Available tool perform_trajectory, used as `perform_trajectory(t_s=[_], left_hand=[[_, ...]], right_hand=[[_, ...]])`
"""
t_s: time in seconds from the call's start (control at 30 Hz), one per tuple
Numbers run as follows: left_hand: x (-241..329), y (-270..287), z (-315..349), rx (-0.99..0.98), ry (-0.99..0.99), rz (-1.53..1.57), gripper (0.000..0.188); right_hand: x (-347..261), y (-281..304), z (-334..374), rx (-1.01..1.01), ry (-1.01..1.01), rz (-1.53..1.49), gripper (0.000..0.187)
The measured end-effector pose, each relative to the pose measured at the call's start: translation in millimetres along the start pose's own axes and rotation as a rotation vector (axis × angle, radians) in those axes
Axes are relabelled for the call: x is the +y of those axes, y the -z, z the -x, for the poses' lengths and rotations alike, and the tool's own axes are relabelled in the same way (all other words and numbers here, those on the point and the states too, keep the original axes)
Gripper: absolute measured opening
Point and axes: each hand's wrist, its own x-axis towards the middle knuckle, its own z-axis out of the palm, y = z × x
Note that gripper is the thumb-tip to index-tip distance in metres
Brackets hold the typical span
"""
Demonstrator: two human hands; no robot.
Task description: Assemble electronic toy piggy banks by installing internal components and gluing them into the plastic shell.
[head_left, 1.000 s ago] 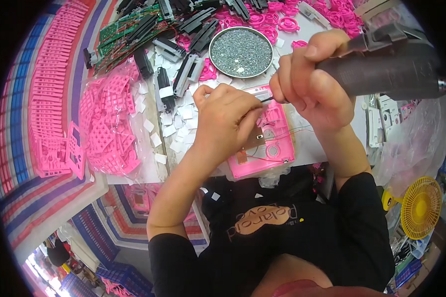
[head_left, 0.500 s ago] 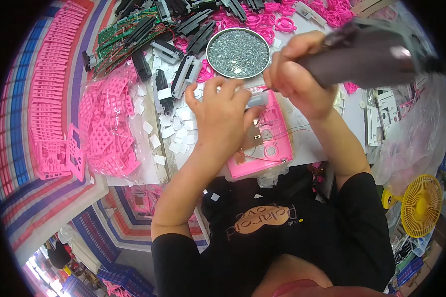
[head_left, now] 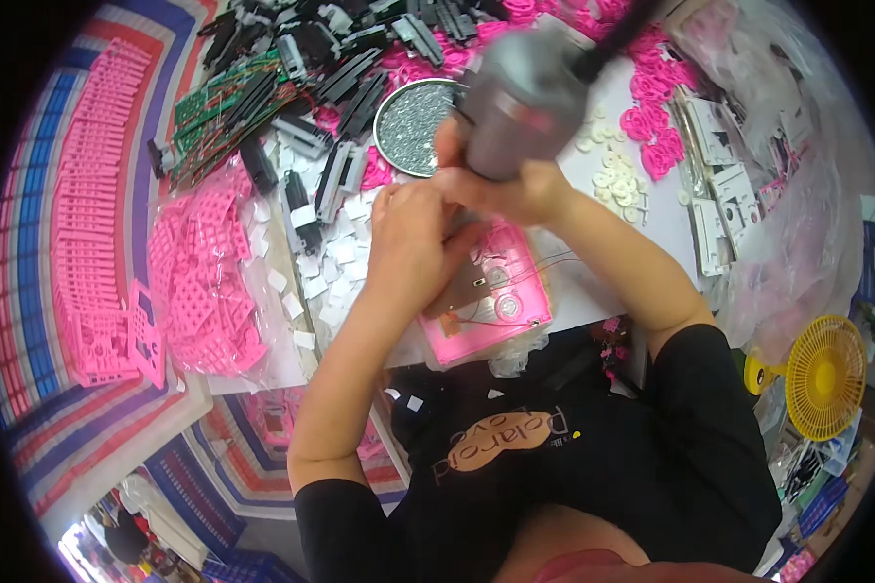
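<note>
A pink plastic case (head_left: 447,340) lies on the worktable before me, with a brown board (head_left: 465,291) and thin wires inside it. My left hand (head_left: 406,233) is closed over the case's far left part, fingers curled and thumb along it. In my right hand (head_left: 520,194) is a dark grey power screwdriver (head_left: 523,107), held upright and blurred. Its tip is hidden behind the hands, which meet at the case's far end. Just beyond them stands a round metal dish (head_left: 377,141) full of small screws (head_left: 413,126), partly covered by the tool.
White squares (head_left: 335,277) and black plastic parts (head_left: 345,78) lie left and beyond. A bag of pink grilles (head_left: 204,282) stands at the left. Cream discs (head_left: 617,185), pink rings (head_left: 661,146) and white frames (head_left: 734,204) lie right, above a yellow fan (head_left: 824,379).
My right hand has moved left with the screwdriver, which now stands more upright over the case's far end. My left fingers have drawn in and curled. The view has shifted a little.
</note>
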Motion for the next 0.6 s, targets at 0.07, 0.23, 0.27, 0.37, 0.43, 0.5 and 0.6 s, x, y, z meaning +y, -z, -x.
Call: perform_trajectory(t_s=[0.07,0.23,0.27,0.37,0.43,0.5,0.6], left_hand=[[-5,11,0,-0.172,0.044,0.027,0.031],[37,87,38,0.090,-0.057,-0.075,0.036],[49,114,53,0.068,-0.012,-0.135,0.035],[61,184,103,-0.188,0.173,-0.193,0.033],[63,205,144,-0.440,0.375,-0.267,0.038],[69,201,164,-0.576,0.453,-0.432,0.044],[58,151,146,-0.487,0.286,-0.299,0.051]], right_hand=[[-11,17,-23,-0.255,-0.091,-0.207,0.037],[2,116,-36,0.209,-0.140,0.759,0.043],[-1,136,-26,0.202,-0.328,1.220,0.041],[33,172,7,0.145,-0.319,1.382,0.032],[40,161,7,0.147,-0.189,1.303,0.028],[11,123,8,-0.019,-0.200,1.052,0.022],[-19,64,40,-0.376,-0.062,0.959,0.014]])
